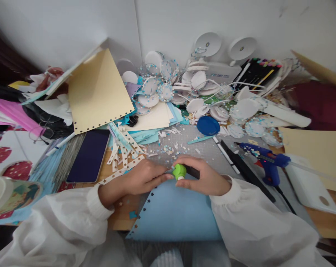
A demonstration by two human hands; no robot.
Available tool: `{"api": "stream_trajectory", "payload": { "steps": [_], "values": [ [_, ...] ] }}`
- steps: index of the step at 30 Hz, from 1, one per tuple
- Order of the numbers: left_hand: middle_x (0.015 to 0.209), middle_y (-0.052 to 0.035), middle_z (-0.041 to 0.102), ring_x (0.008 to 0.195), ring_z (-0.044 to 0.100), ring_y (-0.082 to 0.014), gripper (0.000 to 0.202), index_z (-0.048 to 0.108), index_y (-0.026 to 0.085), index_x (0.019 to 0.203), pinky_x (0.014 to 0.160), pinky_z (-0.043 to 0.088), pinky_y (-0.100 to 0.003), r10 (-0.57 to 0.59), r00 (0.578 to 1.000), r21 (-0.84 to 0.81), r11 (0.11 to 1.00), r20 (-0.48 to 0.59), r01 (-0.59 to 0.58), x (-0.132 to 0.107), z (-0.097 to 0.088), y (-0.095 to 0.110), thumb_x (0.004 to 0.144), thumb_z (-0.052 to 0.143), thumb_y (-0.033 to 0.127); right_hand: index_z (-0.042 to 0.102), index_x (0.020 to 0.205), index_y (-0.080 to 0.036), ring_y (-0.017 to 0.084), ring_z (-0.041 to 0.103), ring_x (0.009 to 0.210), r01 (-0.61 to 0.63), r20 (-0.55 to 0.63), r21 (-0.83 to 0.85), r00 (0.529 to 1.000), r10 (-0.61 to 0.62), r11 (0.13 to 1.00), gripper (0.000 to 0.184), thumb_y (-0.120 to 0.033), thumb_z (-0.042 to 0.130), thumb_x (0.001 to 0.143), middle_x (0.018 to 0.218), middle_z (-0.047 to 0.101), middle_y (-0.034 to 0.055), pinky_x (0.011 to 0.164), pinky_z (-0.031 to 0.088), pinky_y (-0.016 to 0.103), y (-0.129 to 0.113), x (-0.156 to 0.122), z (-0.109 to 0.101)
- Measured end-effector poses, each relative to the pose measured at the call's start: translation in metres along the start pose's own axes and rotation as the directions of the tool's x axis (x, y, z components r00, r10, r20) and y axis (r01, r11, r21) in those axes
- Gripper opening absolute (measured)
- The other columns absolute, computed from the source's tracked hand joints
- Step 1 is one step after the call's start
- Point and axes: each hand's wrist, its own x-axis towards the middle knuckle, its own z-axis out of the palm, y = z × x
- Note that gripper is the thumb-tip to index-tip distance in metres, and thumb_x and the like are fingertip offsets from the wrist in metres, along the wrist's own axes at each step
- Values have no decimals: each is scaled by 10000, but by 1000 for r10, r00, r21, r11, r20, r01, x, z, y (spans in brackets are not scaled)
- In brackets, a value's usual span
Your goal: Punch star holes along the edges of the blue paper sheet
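My right hand (205, 176) is closed around a small lime-green craft punch (179, 170) with a white part underneath. My left hand (142, 176) pinches the upper edge of a light blue sheet of paper (179, 213), right beside the punch. The sheet slopes over the table's front edge toward me, and a row of star- or flower-shaped holes runs down its left side. How far its edge sits inside the punch is hidden by my fingers. Small punched paper shapes (168, 149) lie scattered on the grey mat beyond my hands.
Left are punched paper strips (126, 148), a phone (88, 155), a cream sheet (99, 96) and a paper cup (12, 194). White discs with blue beads (165, 91) crowd the back. Right are a blue lid (208, 126), a pen (226, 155) and a blue glue gun (270, 163).
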Motion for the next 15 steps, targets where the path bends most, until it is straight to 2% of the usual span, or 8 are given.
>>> {"api": "stream_trajectory", "payload": {
  "steps": [4, 10, 12, 15],
  "values": [
    [612, -2, 543, 557, 514, -117, 446, 512, 167, 706, 553, 327, -246, -1, 1000, 25, 1000, 9, 0, 1, 1, -1, 1004, 288, 410, 593, 1006, -169, 181, 572, 825, 19, 7, -28, 1000, -18, 999, 349, -429, 690, 795, 873, 593, 57, 761, 472, 312, 0, 0, 0],
    [589, -13, 548, 535, 515, -127, 501, 526, 167, 678, 530, 306, -260, 30, 998, 125, 992, -46, -24, 2, -1, 2, 1006, 249, 425, 565, 941, -176, 185, 507, 770, 92, -48, -94, 994, -96, 991, 201, -336, 632, 840, 805, 535, 43, 698, 431, 312, -1, -1, 8],
    [580, -15, 556, 531, 525, -136, 542, 541, 168, 695, 518, 295, -265, 26, 996, 165, 986, -85, -11, 4, -2, 5, 968, 268, 548, 561, 921, -183, 189, 494, 762, 113, -50, -109, 992, -119, 988, 168, -320, 621, 844, 792, 525, 38, 692, 411, 315, -1, -1, 10],
    [581, -14, 577, 547, 558, -163, 662, 546, 173, 720, 506, 298, -265, -8, 987, 238, 970, -158, 46, 7, -1, 11, 766, 373, 810, 557, 899, -188, 198, 482, 764, 129, -32, -142, 990, -135, 981, 157, -307, 634, 831, 791, 523, 38, 698, 386, 325, -1, -2, 12]
  ]
}}
